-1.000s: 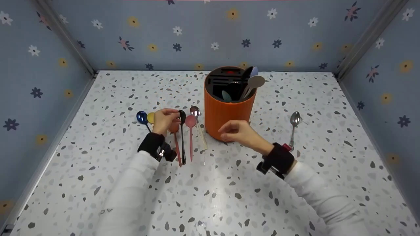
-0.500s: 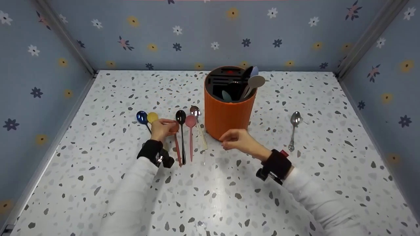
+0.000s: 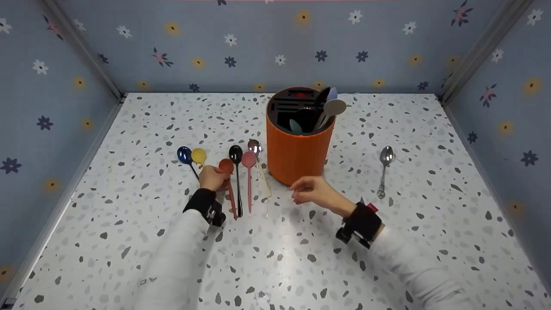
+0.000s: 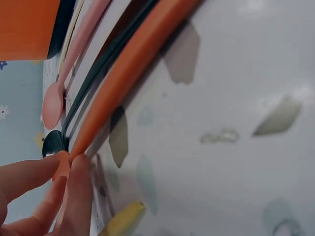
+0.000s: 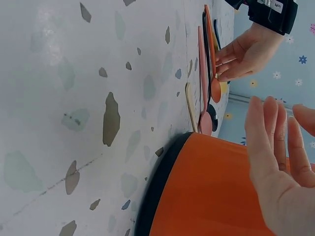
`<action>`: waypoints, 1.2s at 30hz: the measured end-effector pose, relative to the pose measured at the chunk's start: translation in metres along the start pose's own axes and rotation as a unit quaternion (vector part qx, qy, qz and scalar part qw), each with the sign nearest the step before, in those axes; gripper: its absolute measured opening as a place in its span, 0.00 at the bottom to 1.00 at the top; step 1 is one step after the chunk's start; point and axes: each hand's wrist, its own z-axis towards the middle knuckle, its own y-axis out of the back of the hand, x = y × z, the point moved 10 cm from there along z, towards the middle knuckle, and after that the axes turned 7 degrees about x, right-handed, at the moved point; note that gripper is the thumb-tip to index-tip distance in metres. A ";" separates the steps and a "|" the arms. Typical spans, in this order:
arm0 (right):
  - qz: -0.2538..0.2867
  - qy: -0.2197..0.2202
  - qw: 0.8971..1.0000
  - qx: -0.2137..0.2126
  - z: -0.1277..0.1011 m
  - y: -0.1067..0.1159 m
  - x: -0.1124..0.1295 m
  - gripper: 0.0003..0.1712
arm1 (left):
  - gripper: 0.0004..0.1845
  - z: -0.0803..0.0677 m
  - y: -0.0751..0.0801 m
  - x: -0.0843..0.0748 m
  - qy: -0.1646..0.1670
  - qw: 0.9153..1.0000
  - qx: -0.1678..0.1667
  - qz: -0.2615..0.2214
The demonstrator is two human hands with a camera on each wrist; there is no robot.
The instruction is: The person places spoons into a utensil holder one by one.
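Observation:
My left hand (image 3: 212, 177) pinches an orange spoon (image 3: 226, 165) by the handle just below its bowl. The spoon's handle (image 4: 125, 69) lies along the tabletop in the left wrist view, and the fingertips partly hide its bowl. To the right of this spoon lie a black spoon (image 3: 236, 154), a pink spoon (image 3: 249, 159) and a metal spoon with a pale handle (image 3: 254, 147). A yellow spoon (image 3: 199, 156) and a blue spoon (image 3: 184, 155) are on the left, their handles partly covered by my hand. My right hand (image 3: 316, 191), fingers loosely bent, holds nothing in front of the orange utensil holder (image 3: 297, 155).
Several utensils stand in the holder's black top, among them a beige spoon (image 3: 335, 107) and a black one (image 3: 323, 97). An ornate silver spoon (image 3: 386, 157) lies to the right on the speckled table (image 3: 292, 267). Flowered walls (image 3: 254, 26) enclose the back and sides.
My left hand has come down and toward me from beside the black spoon's bowl onto the orange spoon, and now pinches it. The right hand has dropped slightly toward me.

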 end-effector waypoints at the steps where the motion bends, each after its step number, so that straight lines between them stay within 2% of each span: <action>1: 0.000 -0.001 1.000 0.000 0.000 0.000 -0.001 0.16 | 0.12 0.000 -0.002 0.002 0.011 1.000 0.010 0.002; 2: 0.001 -0.002 1.000 0.000 -0.001 0.000 -0.002 0.16 | 0.12 -0.003 -0.001 0.000 0.009 1.000 0.007 0.002; 4: 0.001 -0.004 1.000 0.000 -0.001 0.000 -0.004 0.17 | 0.14 -0.015 -0.001 -0.010 0.032 0.999 0.038 -0.010; 5: 0.003 -0.006 1.000 0.001 -0.001 -0.001 -0.006 0.17 | 0.14 -0.025 0.001 -0.020 0.048 0.998 0.045 -0.006; 6: 0.003 -0.008 1.000 0.002 -0.002 -0.001 -0.007 0.18 | 0.15 -0.034 0.003 -0.031 0.040 0.998 0.048 -0.017; 9: 0.008 -0.015 1.000 0.004 -0.002 -0.001 -0.012 0.18 | 0.15 -0.073 0.014 -0.074 0.068 0.995 0.067 -0.032; 11: 0.012 -0.020 1.000 0.004 -0.002 -0.002 -0.015 0.18 | 0.12 -0.096 0.024 -0.099 0.072 0.995 0.058 -0.033; 12: 0.016 -0.022 1.000 0.003 -0.002 -0.002 -0.016 0.18 | 0.11 -0.105 0.028 -0.108 0.077 0.995 0.055 -0.036; 13: 0.021 -0.023 1.000 0.003 -0.002 -0.003 -0.017 0.18 | 0.11 -0.116 0.031 -0.117 0.098 0.993 0.058 -0.031; 14: 0.026 -0.024 0.999 0.002 -0.002 -0.003 -0.017 0.17 | 0.11 -0.121 0.033 -0.122 0.096 0.993 0.060 -0.040; 18: 0.046 -0.028 0.999 0.001 -0.002 -0.010 -0.015 0.16 | 0.11 -0.129 0.036 -0.130 0.090 0.992 0.065 -0.058; 23: 0.056 -0.038 0.998 0.011 -0.001 -0.021 -0.017 0.16 | 0.11 -0.128 0.030 -0.124 0.106 0.984 0.075 -0.125; 26: 0.058 -0.051 0.997 0.013 0.000 -0.025 -0.022 0.16 | 0.10 -0.130 0.027 -0.122 0.119 0.974 0.076 -0.175; 31: 0.064 -0.068 0.996 0.011 0.000 -0.032 -0.021 0.17 | 0.11 -0.140 0.015 -0.129 0.137 0.949 0.096 -0.266; 36: 0.059 -0.071 0.996 0.018 0.003 -0.038 -0.019 0.18 | 0.13 -0.148 -0.001 -0.145 0.125 0.937 0.121 -0.302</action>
